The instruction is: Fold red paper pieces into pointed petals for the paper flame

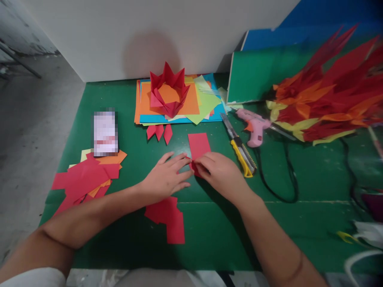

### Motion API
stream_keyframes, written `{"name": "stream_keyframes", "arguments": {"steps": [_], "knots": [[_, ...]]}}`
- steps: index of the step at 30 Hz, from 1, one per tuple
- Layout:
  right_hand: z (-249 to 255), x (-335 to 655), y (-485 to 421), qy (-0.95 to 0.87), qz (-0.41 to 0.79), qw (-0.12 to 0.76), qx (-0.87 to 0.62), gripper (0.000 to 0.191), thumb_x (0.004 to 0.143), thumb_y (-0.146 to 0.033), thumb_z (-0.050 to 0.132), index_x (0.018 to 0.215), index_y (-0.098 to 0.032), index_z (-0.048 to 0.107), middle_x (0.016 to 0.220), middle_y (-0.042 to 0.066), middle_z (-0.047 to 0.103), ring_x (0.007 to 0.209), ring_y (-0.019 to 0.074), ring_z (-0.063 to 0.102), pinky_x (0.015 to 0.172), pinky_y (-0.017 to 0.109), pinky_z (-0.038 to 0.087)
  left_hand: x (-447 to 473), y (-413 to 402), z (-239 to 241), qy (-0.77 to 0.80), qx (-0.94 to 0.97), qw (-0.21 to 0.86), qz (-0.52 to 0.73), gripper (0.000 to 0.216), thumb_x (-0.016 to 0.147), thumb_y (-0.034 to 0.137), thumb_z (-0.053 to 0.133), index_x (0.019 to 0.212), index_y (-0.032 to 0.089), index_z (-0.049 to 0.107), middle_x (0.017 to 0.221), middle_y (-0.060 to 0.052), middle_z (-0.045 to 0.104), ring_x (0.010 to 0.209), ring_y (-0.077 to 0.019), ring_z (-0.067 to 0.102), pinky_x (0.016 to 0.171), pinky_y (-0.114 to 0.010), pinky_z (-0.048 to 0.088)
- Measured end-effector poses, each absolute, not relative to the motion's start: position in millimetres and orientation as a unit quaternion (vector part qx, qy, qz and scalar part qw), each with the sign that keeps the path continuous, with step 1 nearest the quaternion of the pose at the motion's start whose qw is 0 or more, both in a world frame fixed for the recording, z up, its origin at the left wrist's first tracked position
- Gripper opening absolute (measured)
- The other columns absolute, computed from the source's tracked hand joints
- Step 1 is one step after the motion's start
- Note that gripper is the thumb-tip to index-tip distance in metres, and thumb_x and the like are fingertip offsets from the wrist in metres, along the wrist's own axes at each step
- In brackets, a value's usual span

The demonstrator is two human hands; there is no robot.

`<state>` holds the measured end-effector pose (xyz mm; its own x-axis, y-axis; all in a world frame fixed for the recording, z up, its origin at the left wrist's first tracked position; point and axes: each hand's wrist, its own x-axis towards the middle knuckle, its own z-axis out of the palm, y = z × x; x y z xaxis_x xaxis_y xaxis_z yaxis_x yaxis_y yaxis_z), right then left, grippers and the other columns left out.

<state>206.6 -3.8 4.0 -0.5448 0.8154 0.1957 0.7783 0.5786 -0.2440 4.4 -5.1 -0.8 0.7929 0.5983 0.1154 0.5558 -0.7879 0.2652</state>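
Observation:
In the middle of the table both hands meet over a small piece of red paper [195,169]. My right hand [223,175] pinches it between thumb and fingertips. My left hand [169,175] has its fingers stretched out and apart, with its fingertips beside the same piece; whether they touch it is hard to tell. Just beyond the hands lies a flat red paper rectangle [199,144]. Several small folded red paper pieces [159,132] lie farther back in a row. Nearer my body are red paper cut pieces [175,223].
A red pointed paper ring [170,108] rests on stacked coloured sheets [143,99]. To the right are a yellow box cutter [241,153], a pink glue gun [253,125] with its cord, and a red-orange paper arrangement [329,99]. Paper pieces [86,175] and a blurred-out phone [104,133] lie left.

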Motion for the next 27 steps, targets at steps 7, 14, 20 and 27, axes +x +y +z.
{"name": "stream_keyframes", "arguments": {"steps": [7, 14, 20, 27], "knots": [[4.8, 212.4, -1.8, -0.898, 0.073, 0.135, -0.413, 0.023, 0.093, -0.018, 0.043, 0.086, -0.015, 0.065, 0.079, 0.009, 0.064, 0.075, 0.0200, 0.056, 0.069, 0.032, 0.043, 1.9, -3.0, 2.9, 0.316, 0.935, 0.130, 0.094, 0.029, 0.094, 0.036, 0.045, 0.115, 0.024, 0.062, 0.128, -0.011, 0.053, 0.132, -0.0277, 0.038, 0.108, -0.051, 0.026], [5.9, 212.9, -1.8, -0.907, 0.071, 0.108, -0.402, 0.023, 0.093, -0.017, 0.043, 0.087, -0.015, 0.066, 0.081, 0.009, 0.065, 0.078, 0.0205, 0.057, 0.069, 0.032, 0.042, 1.1, -1.1, 4.6, 0.316, 0.934, 0.137, 0.093, 0.030, 0.094, 0.038, 0.044, 0.115, 0.024, 0.062, 0.126, -0.012, 0.053, 0.132, -0.0280, 0.037, 0.108, -0.052, 0.022], [6.4, 211.1, -1.6, -0.911, 0.066, 0.112, -0.392, 0.021, 0.092, -0.015, 0.044, 0.085, -0.015, 0.064, 0.078, 0.009, 0.063, 0.076, 0.0206, 0.055, 0.069, 0.032, 0.042, 1.1, -1.4, 6.0, 0.322, 0.932, 0.135, 0.101, 0.028, 0.095, 0.036, 0.043, 0.112, 0.025, 0.062, 0.125, -0.010, 0.054, 0.132, -0.0268, 0.036, 0.107, -0.054, 0.018], [2.5, 210.1, -0.4, -0.908, 0.052, 0.128, -0.395, 0.021, 0.092, -0.018, 0.045, 0.081, -0.016, 0.062, 0.076, 0.008, 0.061, 0.073, 0.0199, 0.052, 0.069, 0.031, 0.043, 1.0, -1.4, 3.7, 0.308, 0.937, 0.129, 0.105, 0.028, 0.096, 0.038, 0.041, 0.111, 0.024, 0.060, 0.128, -0.008, 0.055, 0.128, -0.0239, 0.040, 0.104, -0.047, 0.023]]}}
